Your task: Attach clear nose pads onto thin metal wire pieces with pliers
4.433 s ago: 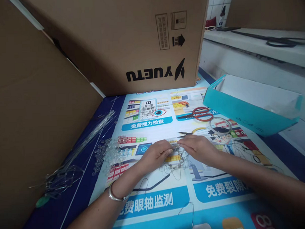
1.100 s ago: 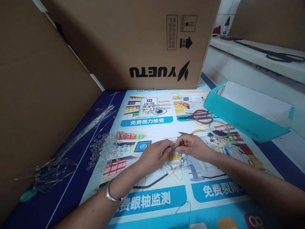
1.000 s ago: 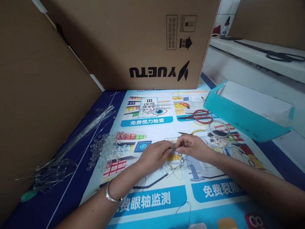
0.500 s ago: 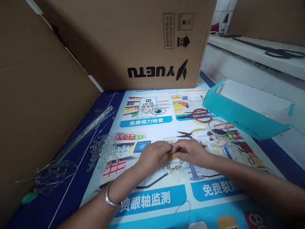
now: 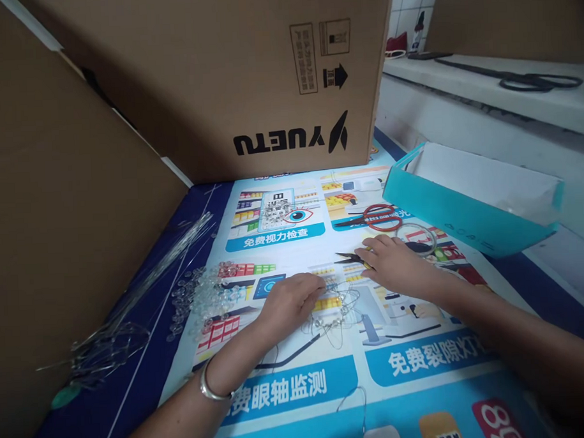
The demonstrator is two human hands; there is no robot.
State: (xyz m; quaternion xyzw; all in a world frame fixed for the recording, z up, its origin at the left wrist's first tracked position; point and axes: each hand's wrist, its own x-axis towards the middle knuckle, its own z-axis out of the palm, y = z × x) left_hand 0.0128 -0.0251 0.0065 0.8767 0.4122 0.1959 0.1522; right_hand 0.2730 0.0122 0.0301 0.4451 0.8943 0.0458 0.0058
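The left hand (image 5: 291, 300) is laid on the printed mat (image 5: 297, 378) that covers the desk, its fingertips pinched together on a tangle of thin wire (image 5: 330, 310) strung with small clear beads; the grip is closed on the upper end of that wire, just beside the printed rows of the mat. A silver bangle (image 5: 208, 389) is worn on the left wrist. The right hand (image 5: 394, 263) is set apart from the left, further back and to the right, with its fingers laid over the yellow-handled pliers (image 5: 349, 258), whose dark jaws point left and are seen beyond the fingertips. Whether the pliers are actually clasped cannot be told, since the handles are covered by the hand.

Behind the pliers, red-handled scissors (image 5: 375, 218) are laid flat on the mat, and a clear ring-shaped roll (image 5: 418, 235) is seen just beside the right hand. A teal tray (image 5: 457, 221) is placed to the right of these. A heap of clear beads (image 5: 206, 297) is spread to the left of the left hand, and a bundle of long wires (image 5: 145, 281) is laid beyond it, along a cardboard wall. A large cardboard box (image 5: 230, 80) is stood at the back of the mat.
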